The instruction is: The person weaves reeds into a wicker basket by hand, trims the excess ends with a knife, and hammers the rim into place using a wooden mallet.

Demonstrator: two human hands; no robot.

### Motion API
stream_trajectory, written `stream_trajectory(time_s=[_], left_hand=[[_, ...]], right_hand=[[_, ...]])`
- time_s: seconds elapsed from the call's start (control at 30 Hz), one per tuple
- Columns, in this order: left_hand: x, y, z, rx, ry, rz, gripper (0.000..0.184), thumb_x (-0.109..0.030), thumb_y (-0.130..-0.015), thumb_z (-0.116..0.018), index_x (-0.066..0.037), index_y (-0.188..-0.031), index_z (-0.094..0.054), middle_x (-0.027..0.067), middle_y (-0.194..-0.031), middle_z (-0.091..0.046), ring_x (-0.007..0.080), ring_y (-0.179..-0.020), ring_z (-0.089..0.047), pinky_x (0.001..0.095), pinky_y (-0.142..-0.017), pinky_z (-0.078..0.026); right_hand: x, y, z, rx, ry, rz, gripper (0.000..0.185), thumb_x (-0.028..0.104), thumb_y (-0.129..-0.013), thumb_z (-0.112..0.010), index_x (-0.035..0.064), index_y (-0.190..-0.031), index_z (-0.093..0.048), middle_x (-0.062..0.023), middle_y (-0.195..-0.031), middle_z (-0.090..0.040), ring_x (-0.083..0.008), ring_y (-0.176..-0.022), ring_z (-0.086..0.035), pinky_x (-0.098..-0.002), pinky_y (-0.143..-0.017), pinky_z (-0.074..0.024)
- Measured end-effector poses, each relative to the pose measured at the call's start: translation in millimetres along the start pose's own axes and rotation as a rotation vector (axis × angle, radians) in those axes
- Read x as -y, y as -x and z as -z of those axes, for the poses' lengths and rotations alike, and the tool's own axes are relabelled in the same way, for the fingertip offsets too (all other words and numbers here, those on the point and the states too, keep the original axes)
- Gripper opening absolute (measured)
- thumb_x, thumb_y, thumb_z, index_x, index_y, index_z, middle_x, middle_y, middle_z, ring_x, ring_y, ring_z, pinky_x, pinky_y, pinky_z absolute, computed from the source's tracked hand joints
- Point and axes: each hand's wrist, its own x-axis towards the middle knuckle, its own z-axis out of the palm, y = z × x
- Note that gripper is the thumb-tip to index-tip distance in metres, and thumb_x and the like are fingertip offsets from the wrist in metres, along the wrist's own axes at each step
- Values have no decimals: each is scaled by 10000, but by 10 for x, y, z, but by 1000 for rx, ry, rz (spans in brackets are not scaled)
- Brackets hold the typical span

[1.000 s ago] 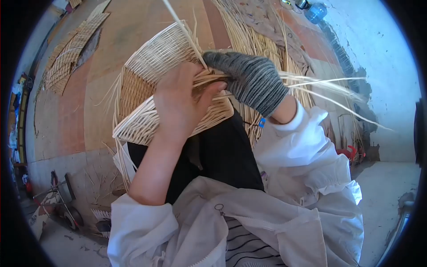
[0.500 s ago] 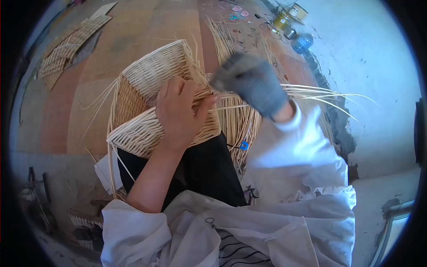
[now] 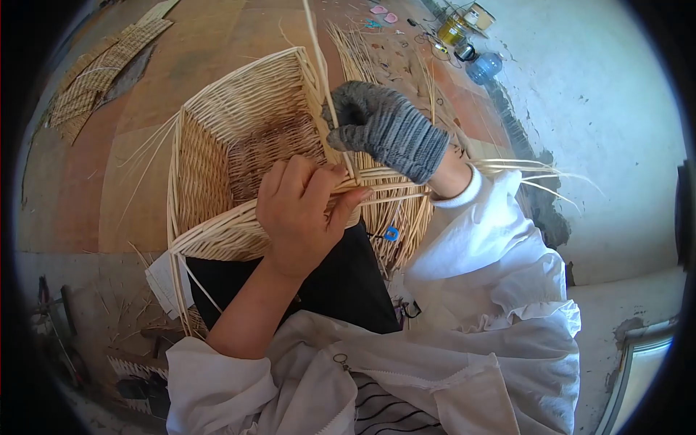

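Observation:
A wicker basket [image 3: 250, 90] with pale woven walls rests on my lap, its hollow inside facing up. My bare left hand [image 3: 301, 206] is closed over the rim at the near right corner, thumb and fingers pinching the woven edge and the strands there. In a grey knitted glove, my right hand [image 3: 384, 127] grips a single wicker strand [image 3: 316, 47] that stands up from that corner and runs past the top of the view. More loose strands [image 3: 500, 167] stick out to the right from the rim, passing under my right wrist.
On the floor to the right of my legs lies a bundle of wicker rods [image 3: 399, 225] with a blue tag [image 3: 391, 233]. Flat woven pieces [image 3: 109, 61] lie at the far left. Along the right wall stand a large blue bottle [image 3: 483, 69] and a yellow container [image 3: 451, 30].
My gloved hand, blurred before, now holds one strand pointing upward at the corner. The left hand has shifted slightly down and right, and more of the basket's inside shows.

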Motion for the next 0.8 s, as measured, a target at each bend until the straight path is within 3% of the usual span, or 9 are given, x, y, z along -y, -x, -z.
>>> stream_trajectory(time_s=[0.2, 0.27, 0.3, 0.37, 0.47, 0.53, 0.6, 0.67, 0.8], left_hand=[[-66, 76, 44, 24, 8, 12, 300, -350, -695, -723, -91, -777, -596, 33, -722, -462, 221, -671, -481, 343, -596, -390], [-101, 67, 120, 39, 22, 22, 291, -330, -689, -735, -93, -779, -593, 35, -729, -472, 224, -677, -485, 347, -604, -400], [-119, 96, 166, 110, 66, 52, 286, -302, -678, -749, -93, -807, -603, 40, -778, -509, 234, -719, -510, 352, -632, -419], [-160, 121, 322, 180, 103, 68, 289, -274, -668, -763, -94, -835, -613, 45, -826, -546, 244, -761, -535, 357, -660, -437], [-139, 263, 669, 328, -77, -43, 343, -232, -631, -783, -93, -906, -632, 61, -857, -603, 254, -758, -585, 349, -651, -472], [-107, 634, 793, 568, -6, 115, 410, -206, -599, -787, -87, -963, -641, 65, -809, -635, 237, -685, -615, 322, -593, -487], [-175, 825, 863, 550, -68, 47, 396, -188, -601, -777, -83, -957, -639, 59, -771, -636, 226, -636, -607, 312, -563, -482], [-137, 1027, 879, 545, -123, -20, 382, -170, -603, -766, -78, -951, -638, 52, -733, -637, 215, -587, -600, 301, -533, -478], [-76, 1479, 653, 499, -176, -62, 320, -140, -626, -733, -74, -920, -628, 40, -775, -644, 198, -613, -601, 294, -546, -479]], right_hand=[[-168, 104, -119, 40, 193, 42, 490, 184, -732, -745, 33, -1163, -568, -83, -871, -566, -132, -793, -525, -269, -725, -473], [-156, 201, -165, -118, 151, 51, 567, 189, -737, -751, 14, -1224, -520, -94, -926, -576, -136, -842, -542, -277, -742, -481], [-170, 246, -190, -128, 150, 63, 567, 189, -737, -751, 14, -1224, -520, -94, -926, -576, -136, -842, -542, -277, -742, -481], [-183, 397, -218, -68, -85, -239, 633, 182, -746, -750, -20, -1271, -461, -86, -954, -577, -136, -864, -540, -274, -775, -476], [-83, 734, -195, 31, -120, -259, 663, 196, -752, -754, -37, -1286, -437, -65, -960, -567, -132, -870, -531, -263, -800, -464], [10, 994, -272, 5, -298, -202, 677, 196, -739, -756, -54, -1279, -435, -90, -944, -561, -158, -830, -537, -270, -775, -460], [295, 1146, -294, -25, 89, -1, 674, 183, -725, -753, -59, -1271, -440, -132, -941, -552, -200, -801, -545, -292, -745, -460], [249, 1242, -480, -42, 23, 16, 682, 176, -712, -752, -64, -1267, -437, -164, -947, -541, -231, -778, -546, -306, -719, -456], [-311, 1530, -918, -80, -63, 15, 721, 234, -724, -752, -82, -1277, -412, -195, -1048, -523, -272, -862, -536, -346, -792, -452]])
